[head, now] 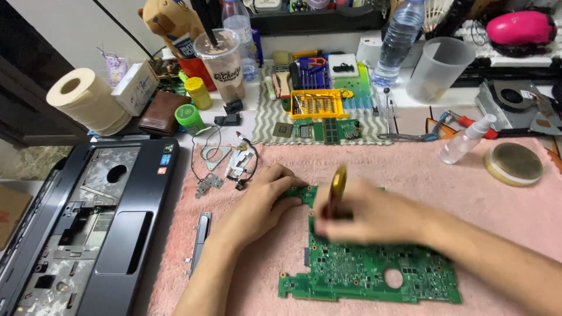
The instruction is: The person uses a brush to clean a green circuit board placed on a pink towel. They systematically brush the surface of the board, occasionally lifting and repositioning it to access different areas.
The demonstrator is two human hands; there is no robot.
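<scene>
Board: green printed circuit board [363, 269] flat on pink towel [468, 193].
Left hand [263, 202]: fingers pressed on board's upper corner.
Right hand [369, 216]: clamped on yellow-handled tool [337, 184], blurred.

The right hand [374, 219] and its yellow-handled tool [338, 182] are motion-blurred, hiding the upper part of the green circuit board [374, 272]; the laptop base [88, 228] runs off the left edge.
</scene>
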